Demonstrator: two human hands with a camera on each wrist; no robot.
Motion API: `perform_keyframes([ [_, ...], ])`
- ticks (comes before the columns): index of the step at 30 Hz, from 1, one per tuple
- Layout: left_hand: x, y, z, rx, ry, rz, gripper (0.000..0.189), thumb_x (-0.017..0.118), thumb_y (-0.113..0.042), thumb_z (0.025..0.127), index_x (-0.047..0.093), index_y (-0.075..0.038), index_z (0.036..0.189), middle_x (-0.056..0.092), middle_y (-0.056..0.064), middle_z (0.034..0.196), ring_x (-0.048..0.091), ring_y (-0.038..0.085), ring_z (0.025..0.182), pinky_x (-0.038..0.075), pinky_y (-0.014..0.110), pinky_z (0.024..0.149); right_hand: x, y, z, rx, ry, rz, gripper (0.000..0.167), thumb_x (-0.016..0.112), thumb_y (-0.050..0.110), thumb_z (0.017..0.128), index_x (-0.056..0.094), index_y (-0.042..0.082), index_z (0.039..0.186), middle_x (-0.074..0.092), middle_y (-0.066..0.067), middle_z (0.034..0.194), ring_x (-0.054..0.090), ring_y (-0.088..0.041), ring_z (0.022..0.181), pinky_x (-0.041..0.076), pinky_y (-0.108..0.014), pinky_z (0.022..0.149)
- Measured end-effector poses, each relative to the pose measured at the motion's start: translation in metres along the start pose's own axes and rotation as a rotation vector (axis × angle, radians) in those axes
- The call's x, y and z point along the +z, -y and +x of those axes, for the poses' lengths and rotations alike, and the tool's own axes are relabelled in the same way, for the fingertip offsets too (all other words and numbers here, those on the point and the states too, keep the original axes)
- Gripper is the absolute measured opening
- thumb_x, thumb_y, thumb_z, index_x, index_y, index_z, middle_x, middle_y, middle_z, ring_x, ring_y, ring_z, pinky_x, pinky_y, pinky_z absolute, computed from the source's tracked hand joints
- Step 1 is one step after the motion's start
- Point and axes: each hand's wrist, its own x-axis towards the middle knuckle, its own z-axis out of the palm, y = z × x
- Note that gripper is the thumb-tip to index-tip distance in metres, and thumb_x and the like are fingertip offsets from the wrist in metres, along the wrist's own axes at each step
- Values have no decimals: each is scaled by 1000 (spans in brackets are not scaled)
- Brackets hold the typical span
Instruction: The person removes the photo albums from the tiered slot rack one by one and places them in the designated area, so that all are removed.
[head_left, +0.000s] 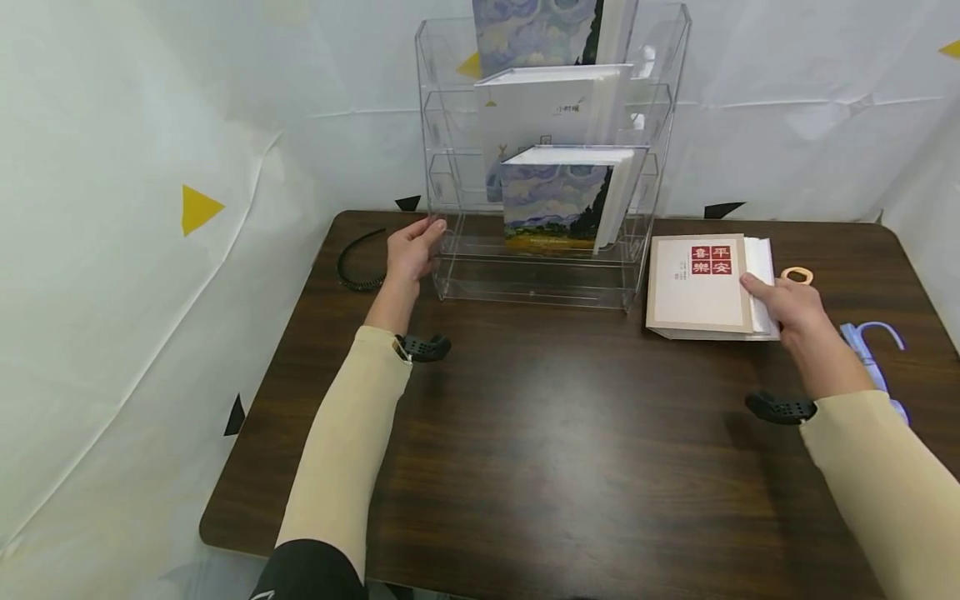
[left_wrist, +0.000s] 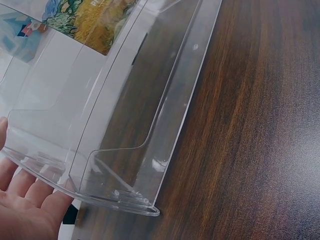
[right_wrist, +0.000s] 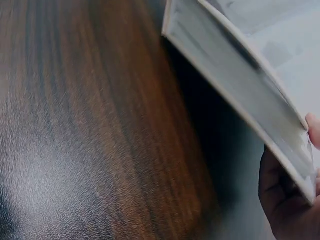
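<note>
A clear acrylic display rack (head_left: 528,296) with stepped tiers stands at the back of the table. My left hand (head_left: 408,257) grips its left side edge. In the left wrist view, the fingers of that hand (left_wrist: 30,212) lie behind the transparent side panel (left_wrist: 45,150), and the thumb tip shows at the left border. Right of the rack, my right hand (head_left: 798,312) holds a thick beige book (head_left: 697,296) with a red four-character stamp, thumb on top. The right wrist view has the book (right_wrist: 235,85) tilted above the table, fingers of the hand (right_wrist: 290,210) underneath.
Three books sit on the rack: a landscape-painting one (head_left: 555,204) in front, a white one (head_left: 543,108) behind, another painted one (head_left: 536,33) on top. A black coiled cord (head_left: 363,286) lies left. An orange ring (head_left: 797,273) and a blue hooked object (head_left: 862,354) lie right.
</note>
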Motion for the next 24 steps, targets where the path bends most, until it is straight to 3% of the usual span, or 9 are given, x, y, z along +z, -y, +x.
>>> perform_keyframes([
  [5,-3,0,-1,-6,1,14,43,73,-32,90,67,-13,128,62,1,130,56,16,120,49,40,96,7,-6,4,-47,1,-143,94,52,61,92,29,-9,149,51,-20,126,51,-20,96,44,-24,68],
  [7,-4,1,-1,-4,-2,19,44,73,-32,90,66,-13,128,62,1,131,55,16,121,49,39,96,9,-5,2,-60,8,-184,94,48,61,94,22,-10,149,33,-32,145,44,-32,112,46,-32,82],
  [9,-5,2,-1,0,-4,23,44,73,-33,90,66,-13,129,62,1,131,56,16,120,49,39,96,10,-4,0,-76,4,-219,95,48,60,95,17,-11,150,24,-36,150,37,-42,124,43,-46,96],
  [11,-5,2,-1,2,-4,24,44,73,-33,90,66,-13,129,61,1,131,56,16,120,49,39,96,10,-3,-3,-97,-7,-250,96,50,57,95,12,-11,150,21,-38,150,32,-48,132,34,-56,106],
  [13,-4,2,-1,5,-2,25,45,72,-33,90,65,-13,130,61,2,132,55,16,121,49,40,96,10,-2,-5,-129,-23,-294,98,54,55,94,11,-11,151,21,-39,150,29,-51,135,29,-60,107],
  [18,-2,1,0,9,5,20,46,73,-33,90,65,-12,130,60,2,133,54,17,122,48,40,97,11,-1,-11,-211,-52,-453,96,58,54,93,17,-12,150,32,-41,143,35,-54,128,32,-63,104],
  [24,0,2,-1,10,5,17,46,72,-33,91,65,-12,130,61,2,133,55,16,121,47,40,98,10,1,-17,-231,-42,-568,91,59,51,94,21,-11,149,35,-41,140,38,-54,123,34,-65,99],
])
